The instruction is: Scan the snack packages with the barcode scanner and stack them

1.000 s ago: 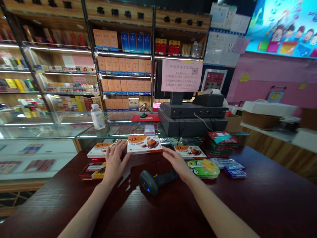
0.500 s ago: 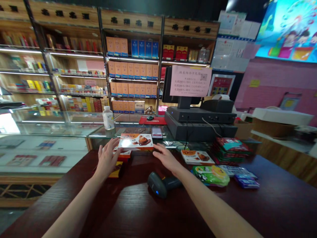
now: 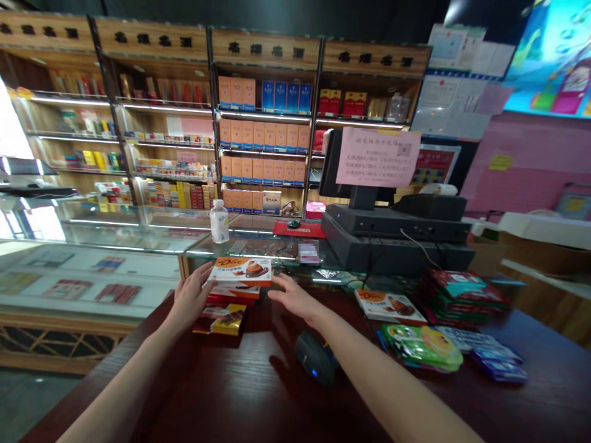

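An orange and white chocolate box (image 3: 240, 271) lies flat on top of a small stack of boxes (image 3: 229, 294) at the far edge of the dark wooden counter (image 3: 221, 394). My left hand (image 3: 189, 299) presses against the box's left end. My right hand (image 3: 294, 298) touches its right end. Both have their fingers stretched along the box, which sits held between them. Yellow and brown packs (image 3: 225, 320) lie under the stack.
A black barcode scanner (image 3: 314, 360) lies below my right forearm. To the right are another chocolate box (image 3: 388, 306), a green packet (image 3: 422, 346), stacked red packs (image 3: 462, 294) and blue packs (image 3: 499, 364). Behind stand a till (image 3: 397, 237), a glass counter (image 3: 115, 229) with a bottle (image 3: 220, 221), and stocked shelves.
Both hands carried the chocolate box leftward from the counter's middle onto the stack of boxes. The view turned left, so the scanner and packs now sit further right.
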Action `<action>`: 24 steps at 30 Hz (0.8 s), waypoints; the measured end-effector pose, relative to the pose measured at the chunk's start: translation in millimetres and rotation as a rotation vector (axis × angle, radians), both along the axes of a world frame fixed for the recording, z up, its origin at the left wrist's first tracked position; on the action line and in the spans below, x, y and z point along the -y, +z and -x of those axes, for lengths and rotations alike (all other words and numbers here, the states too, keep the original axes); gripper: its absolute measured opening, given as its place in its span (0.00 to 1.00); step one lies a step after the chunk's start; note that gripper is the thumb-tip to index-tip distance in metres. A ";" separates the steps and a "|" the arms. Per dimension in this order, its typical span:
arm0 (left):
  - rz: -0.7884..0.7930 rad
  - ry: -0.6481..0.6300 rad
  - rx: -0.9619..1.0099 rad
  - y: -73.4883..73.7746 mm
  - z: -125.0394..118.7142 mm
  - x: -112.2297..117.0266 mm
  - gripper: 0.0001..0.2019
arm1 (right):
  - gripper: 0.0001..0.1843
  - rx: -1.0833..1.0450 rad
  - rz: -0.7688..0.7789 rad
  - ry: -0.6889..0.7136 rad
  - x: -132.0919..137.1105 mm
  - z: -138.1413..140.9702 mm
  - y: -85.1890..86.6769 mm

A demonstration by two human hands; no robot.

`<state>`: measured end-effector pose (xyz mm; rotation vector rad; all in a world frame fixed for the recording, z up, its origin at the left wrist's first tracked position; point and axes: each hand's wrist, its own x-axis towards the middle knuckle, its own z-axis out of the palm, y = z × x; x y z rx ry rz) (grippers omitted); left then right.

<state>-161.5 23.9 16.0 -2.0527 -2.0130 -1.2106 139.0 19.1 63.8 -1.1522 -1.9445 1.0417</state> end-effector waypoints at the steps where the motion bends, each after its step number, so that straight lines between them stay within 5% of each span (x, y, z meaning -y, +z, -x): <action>1: 0.004 0.002 -0.004 -1.7 3.1 -1.2 0.25 | 0.28 0.014 0.015 0.009 -0.8 3.5 -0.2; 24: 0.197 -0.046 -0.032 -11.6 24.3 -15.5 0.31 | 0.30 0.113 0.087 0.057 -3.4 21.1 -4.1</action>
